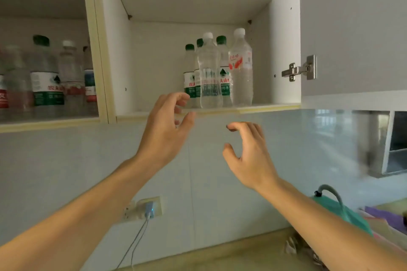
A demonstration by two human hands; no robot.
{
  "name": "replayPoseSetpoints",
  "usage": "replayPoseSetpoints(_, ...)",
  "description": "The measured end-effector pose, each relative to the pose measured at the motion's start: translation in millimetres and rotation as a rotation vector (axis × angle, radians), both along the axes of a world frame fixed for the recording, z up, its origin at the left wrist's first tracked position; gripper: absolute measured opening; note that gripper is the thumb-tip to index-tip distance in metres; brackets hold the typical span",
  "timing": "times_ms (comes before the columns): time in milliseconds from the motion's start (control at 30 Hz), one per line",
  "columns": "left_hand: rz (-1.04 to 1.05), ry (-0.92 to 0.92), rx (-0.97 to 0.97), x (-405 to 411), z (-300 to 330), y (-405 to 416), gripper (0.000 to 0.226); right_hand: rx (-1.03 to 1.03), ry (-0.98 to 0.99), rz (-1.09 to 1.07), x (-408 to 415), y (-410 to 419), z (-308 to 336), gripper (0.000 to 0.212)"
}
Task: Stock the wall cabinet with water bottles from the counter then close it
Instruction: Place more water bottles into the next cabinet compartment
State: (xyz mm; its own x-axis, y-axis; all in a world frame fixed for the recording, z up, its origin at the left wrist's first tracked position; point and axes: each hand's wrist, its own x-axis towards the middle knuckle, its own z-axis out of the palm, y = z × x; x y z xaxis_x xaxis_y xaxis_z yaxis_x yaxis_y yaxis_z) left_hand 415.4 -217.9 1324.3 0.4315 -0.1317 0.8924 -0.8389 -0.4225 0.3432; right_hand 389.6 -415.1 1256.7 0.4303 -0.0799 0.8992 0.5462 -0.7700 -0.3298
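Neither grip holds anything: the left hand (164, 132) is raised just below the front edge of the cabinet shelf (259, 108), its fingers loosely curled and spread apart, fingertips near the bottom of the nearest bottle but not touching it. The right hand (250, 156) hangs a little lower and to the right, in front of the tiled wall (308, 138), fingers likewise relaxed and parted, closed on nothing.

The open wall cabinet (284, 50) holds a cluster of water bottles standing upright toward the right of its shelf. A clear bottle with a white cap (209, 72) stands at the front; beside it on the right is a taller white-capped bottle with a red label (241, 68). Behind them stand three green-capped bottles (189, 72) with green and white labels. The cabinet door (352, 28) stands swung open to the right on a metal hinge (300, 69).

More bottles (47, 77) stand in the neighbouring compartment on the left, blurred. Low on the wall, a plug with a cable (149, 209) sits in a socket above the bench (242, 255).
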Motion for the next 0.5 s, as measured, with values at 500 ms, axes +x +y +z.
replayPoseSetpoints(500,-0.054,0.682,0.114,-26.7,-275.8,-16.0,0.024,0.021,0.922,-0.071,-47.8,-14.8,-246.4,0.030)
